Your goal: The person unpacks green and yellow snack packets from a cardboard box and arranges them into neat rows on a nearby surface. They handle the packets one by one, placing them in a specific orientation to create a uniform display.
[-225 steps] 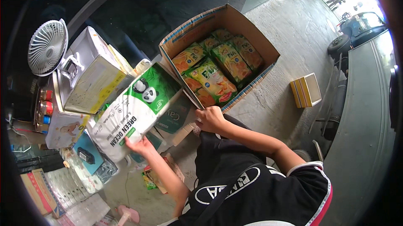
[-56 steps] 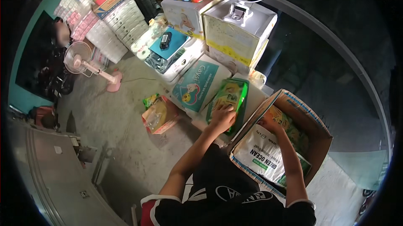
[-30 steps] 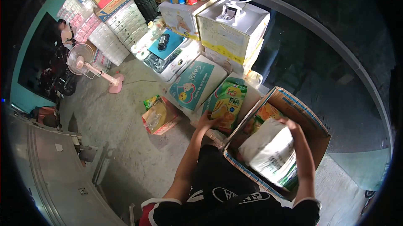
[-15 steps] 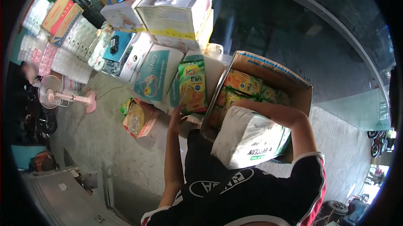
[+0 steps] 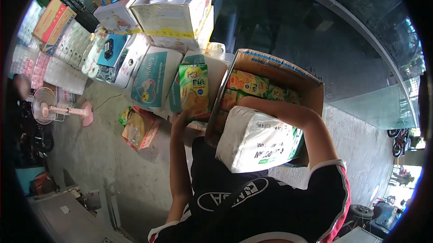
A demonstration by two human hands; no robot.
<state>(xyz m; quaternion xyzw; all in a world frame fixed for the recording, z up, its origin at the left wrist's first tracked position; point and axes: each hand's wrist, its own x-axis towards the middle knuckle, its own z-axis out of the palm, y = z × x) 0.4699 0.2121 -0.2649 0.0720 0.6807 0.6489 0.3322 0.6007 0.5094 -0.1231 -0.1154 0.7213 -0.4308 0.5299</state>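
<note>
A green and yellow snack packet (image 5: 194, 88) leans on a teal and white plastic-wrapped pack. My left hand (image 5: 181, 117) is at the packet's lower left edge, its fingers closed against it. To the right stands an open cardboard box (image 5: 311, 78) with several similar green and orange packets (image 5: 248, 83) inside. My right hand (image 5: 244, 102) reaches into the box, its fingers hidden behind a white plastic-wrapped tissue pack (image 5: 257, 141). This pack rests on the box's near side, under my bent right forearm.
Large teal and white packs (image 5: 151, 78) lie left of the box, with white cartons (image 5: 167, 15) stacked behind. On the floor at left are an opened red carton (image 5: 140, 128) and a pink fan (image 5: 85, 114). Wrapped rolls (image 5: 74, 37) are piled farther left. A glass panel (image 5: 370, 112) stands at right.
The whole view has shifted, so the scene sits farther left. My left hand has moved up onto the packet's lower edge, its fingers less spread. My right arm stays over the tissue pack.
</note>
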